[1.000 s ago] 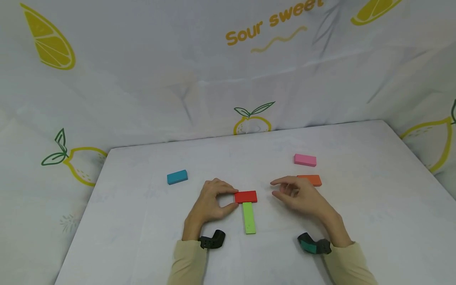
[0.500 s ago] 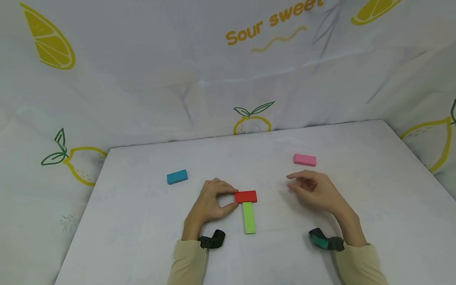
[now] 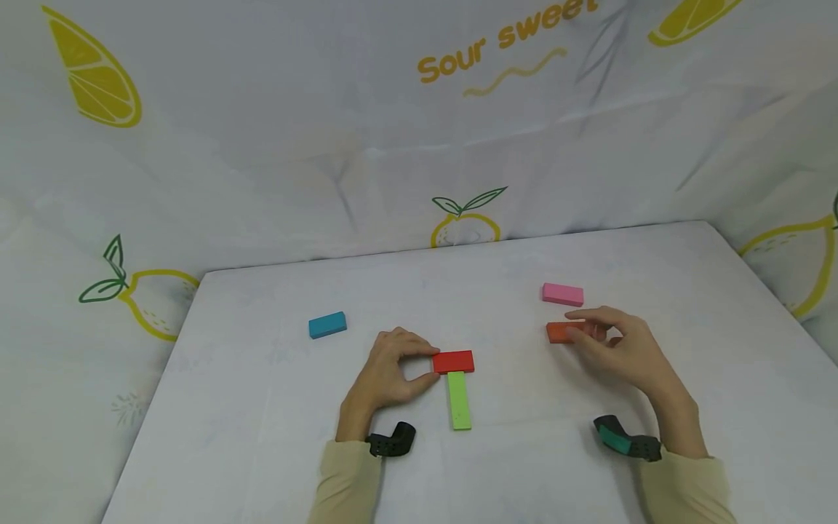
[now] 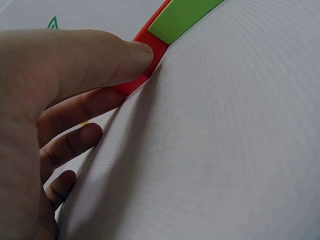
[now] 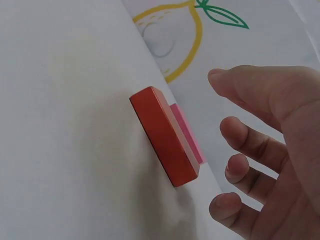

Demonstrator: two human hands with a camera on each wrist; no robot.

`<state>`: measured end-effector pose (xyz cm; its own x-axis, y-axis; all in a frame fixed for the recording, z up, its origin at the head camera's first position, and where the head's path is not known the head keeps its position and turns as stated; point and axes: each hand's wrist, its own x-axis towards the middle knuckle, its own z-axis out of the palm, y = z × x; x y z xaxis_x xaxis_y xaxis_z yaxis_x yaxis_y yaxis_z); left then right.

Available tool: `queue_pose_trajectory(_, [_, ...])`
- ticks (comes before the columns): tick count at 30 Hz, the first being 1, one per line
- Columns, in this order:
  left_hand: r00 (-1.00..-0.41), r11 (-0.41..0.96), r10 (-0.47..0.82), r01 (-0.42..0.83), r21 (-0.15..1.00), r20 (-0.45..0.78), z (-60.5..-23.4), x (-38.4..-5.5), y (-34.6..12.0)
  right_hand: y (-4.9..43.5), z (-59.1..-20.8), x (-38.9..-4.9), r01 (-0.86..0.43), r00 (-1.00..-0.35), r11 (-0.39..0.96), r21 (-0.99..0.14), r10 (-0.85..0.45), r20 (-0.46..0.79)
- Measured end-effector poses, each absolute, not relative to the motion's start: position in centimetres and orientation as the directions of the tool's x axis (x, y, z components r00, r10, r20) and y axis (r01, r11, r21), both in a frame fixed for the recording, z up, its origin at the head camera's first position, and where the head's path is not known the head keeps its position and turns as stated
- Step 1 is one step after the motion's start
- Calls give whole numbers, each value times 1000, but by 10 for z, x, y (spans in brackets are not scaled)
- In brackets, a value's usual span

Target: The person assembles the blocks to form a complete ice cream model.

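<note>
My left hand (image 3: 388, 371) pinches the left end of a red block (image 3: 454, 362) between thumb and forefinger. The red block lies crosswise at the far end of a light green block (image 3: 460, 402), and together they make a T shape. In the left wrist view the thumb covers part of the red block (image 4: 159, 48), with the green block (image 4: 182, 19) right against it. My right hand (image 3: 618, 346) hovers at the right end of an orange block (image 3: 559, 333), overlapping it in the head view. In the right wrist view its fingers are parted, off to the side of the orange block (image 5: 164, 137).
A pink block (image 3: 563, 294) lies behind the orange one. Farther left on the white-covered table (image 3: 262, 407) is a blue block (image 3: 327, 325). A white cloth (image 3: 294, 145) printed with lemons hangs behind the table.
My right hand has moved right, over the orange block and then to its right end, so the block's left part shows again. The left hand keeps its pinch on the red block.
</note>
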<state>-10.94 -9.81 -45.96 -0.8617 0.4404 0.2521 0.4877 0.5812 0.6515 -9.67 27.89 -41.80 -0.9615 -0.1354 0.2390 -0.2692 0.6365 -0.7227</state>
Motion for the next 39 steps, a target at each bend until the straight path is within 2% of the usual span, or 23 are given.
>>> queue_pose_trajectory(10, [-859,577,443,492,652,256,-459,-109,-98,296,-422,-95,-201,-974,706,-679,-69,217])
queue_pose_trajectory(16, [-856,575,441,500,647,270,-459,-109,-98,301,-423,-94,-137,-987,740,-659,-47,152])
queue_pose_trajectory(33, [-859,577,436,497,649,269,-458,-109,-99,303,-427,-95,-123,-991,748,-652,-122,47])
queue_pose_trajectory(39, [-854,576,439,505,643,278,-459,-109,-99,300,-427,-94,-136,-990,764,-631,-133,52])
